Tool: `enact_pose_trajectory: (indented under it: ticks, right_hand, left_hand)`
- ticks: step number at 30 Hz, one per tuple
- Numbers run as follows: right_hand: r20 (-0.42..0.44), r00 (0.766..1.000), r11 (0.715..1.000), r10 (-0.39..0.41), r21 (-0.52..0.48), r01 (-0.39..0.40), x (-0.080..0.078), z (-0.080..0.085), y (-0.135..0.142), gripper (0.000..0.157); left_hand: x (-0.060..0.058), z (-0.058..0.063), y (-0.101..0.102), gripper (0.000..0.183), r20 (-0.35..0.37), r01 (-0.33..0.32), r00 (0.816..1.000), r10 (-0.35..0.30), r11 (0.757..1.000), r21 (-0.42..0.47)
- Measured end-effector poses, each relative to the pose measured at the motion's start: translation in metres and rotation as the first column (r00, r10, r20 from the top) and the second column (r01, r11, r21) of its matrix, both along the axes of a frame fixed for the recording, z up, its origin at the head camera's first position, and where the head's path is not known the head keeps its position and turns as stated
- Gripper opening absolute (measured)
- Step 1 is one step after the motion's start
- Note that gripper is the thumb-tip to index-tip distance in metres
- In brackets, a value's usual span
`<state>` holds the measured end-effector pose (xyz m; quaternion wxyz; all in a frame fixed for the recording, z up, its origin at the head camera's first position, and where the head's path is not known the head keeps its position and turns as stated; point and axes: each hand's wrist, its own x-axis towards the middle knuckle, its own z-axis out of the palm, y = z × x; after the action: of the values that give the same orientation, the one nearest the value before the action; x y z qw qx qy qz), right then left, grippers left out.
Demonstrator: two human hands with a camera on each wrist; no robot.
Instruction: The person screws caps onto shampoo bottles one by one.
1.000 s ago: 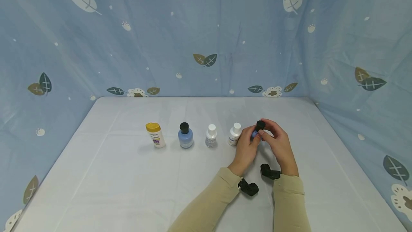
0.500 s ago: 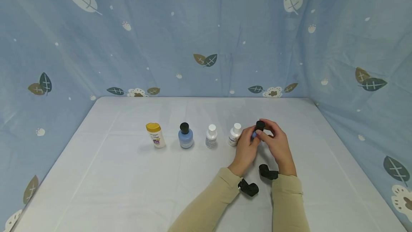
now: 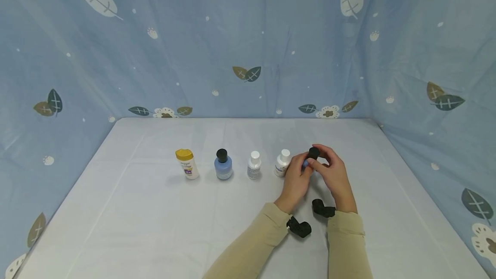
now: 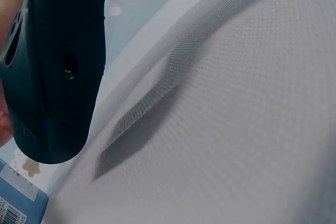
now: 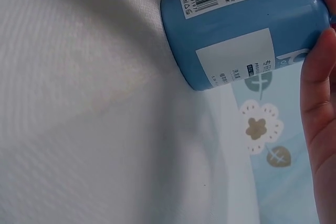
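A blue bottle (image 3: pixel 305 163) with a black cap (image 3: pixel 313 153) stands on the table at the right end of a row. My left hand (image 3: pixel 296 181) grips its body from the left. Around the top, my right hand (image 3: pixel 336 178) holds it with thumb and fingers at the cap and neck. In the right wrist view, the bottle's labelled side (image 5: pixel 236 30) shows close up, its base at the white cloth. The left wrist view catches only a corner of the blue bottle (image 4: pixel 21 198). Fingers hide much of the bottle in the head view.
Left of my hands stand a white bottle (image 3: pixel 283 165) close by, another white bottle (image 3: pixel 254 167), a second blue bottle (image 3: pixel 223 168) with a black cap and a yellow-capped white bottle (image 3: pixel 187 166). A patterned blue curtain (image 3: pixel 248 42) rises behind the table (image 3: pixel 155 227).
My right hand has shifted slightly left, and its thumb sits lower, below the cap. The cap shows more. My left hand and the other bottles stay put.
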<state>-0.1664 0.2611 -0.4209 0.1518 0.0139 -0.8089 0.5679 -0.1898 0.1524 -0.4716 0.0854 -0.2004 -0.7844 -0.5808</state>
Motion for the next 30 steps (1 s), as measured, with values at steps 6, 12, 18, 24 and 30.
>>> enact_pose_trajectory:
  ticks: [6,12,18,24,30]
  right_hand:
    - [0.005,0.999,0.999,0.053,-0.015,-0.053,-0.003,-0.011,0.008,0.048]
    - [-0.048,0.990,0.989,0.132,-0.055,-0.134,0.007,0.004,0.004,0.043]
    - [-0.076,0.988,0.986,0.137,-0.087,-0.143,0.006,0.003,0.005,0.040]
    - [-0.068,0.990,0.986,0.123,-0.102,-0.130,0.005,0.001,0.006,0.040]
    - [-0.063,0.993,0.990,0.104,-0.091,-0.110,0.006,0.003,0.004,0.040]
  left_hand:
    - [0.002,0.000,-0.001,0.033,0.010,0.000,1.000,0.000,1.000,0.018]
    - [0.002,0.000,0.000,0.033,-0.021,0.002,1.000,-0.002,1.000,0.031]
    - [0.001,-0.001,0.001,0.034,-0.061,0.015,0.998,-0.013,0.999,0.040]
    - [0.001,-0.002,0.002,0.033,-0.088,-0.006,0.996,0.009,1.000,0.029]
    - [0.001,0.000,0.001,0.032,-0.038,-0.003,0.999,0.004,0.999,0.032]
